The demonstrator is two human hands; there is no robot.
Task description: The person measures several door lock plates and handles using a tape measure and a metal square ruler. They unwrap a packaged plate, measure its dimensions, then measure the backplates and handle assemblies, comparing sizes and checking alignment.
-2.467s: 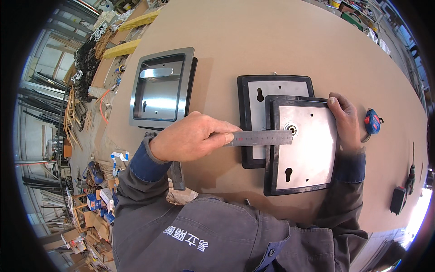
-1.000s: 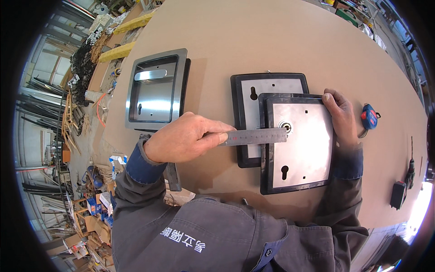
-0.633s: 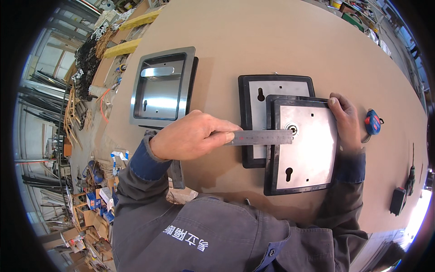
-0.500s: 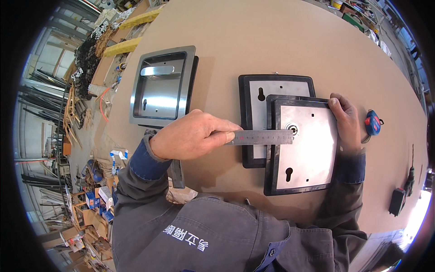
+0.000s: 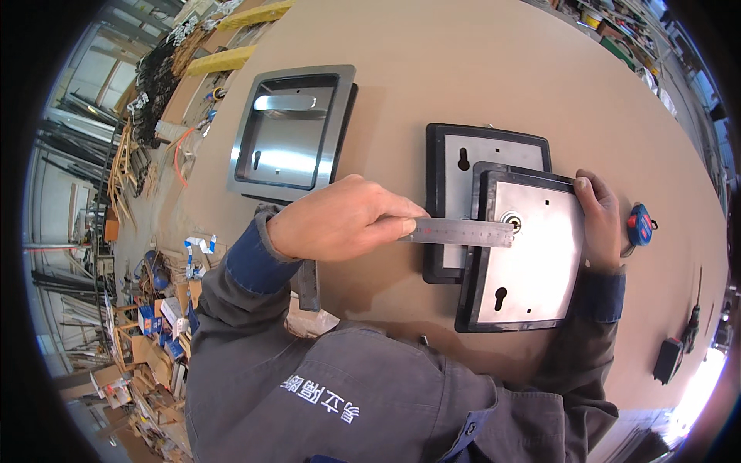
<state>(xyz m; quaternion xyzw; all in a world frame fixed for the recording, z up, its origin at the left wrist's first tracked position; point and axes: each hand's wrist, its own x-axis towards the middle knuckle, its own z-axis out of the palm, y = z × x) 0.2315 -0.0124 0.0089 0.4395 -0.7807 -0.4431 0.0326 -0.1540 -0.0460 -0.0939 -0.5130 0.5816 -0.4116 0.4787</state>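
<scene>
**A:** What surface carries the work?

**B:** A broad tan workbench (image 5: 478, 77). At its left edge, the floor is crowded with scrap and stacked metal stock (image 5: 123, 154).

**A:** And the hands?

**B:** The left hand (image 5: 340, 220) pinches a steel ruler (image 5: 459, 231), laid flat across the upper black-framed metal plate (image 5: 529, 251). This plate overlaps a second plate (image 5: 455, 166). The right hand (image 5: 602, 220) grips the upper plate's right edge.

**A:** Nearby?

**B:** A recessed steel handle tray (image 5: 289, 131) at the left; a blue tape measure (image 5: 639, 225) at the right.
</scene>
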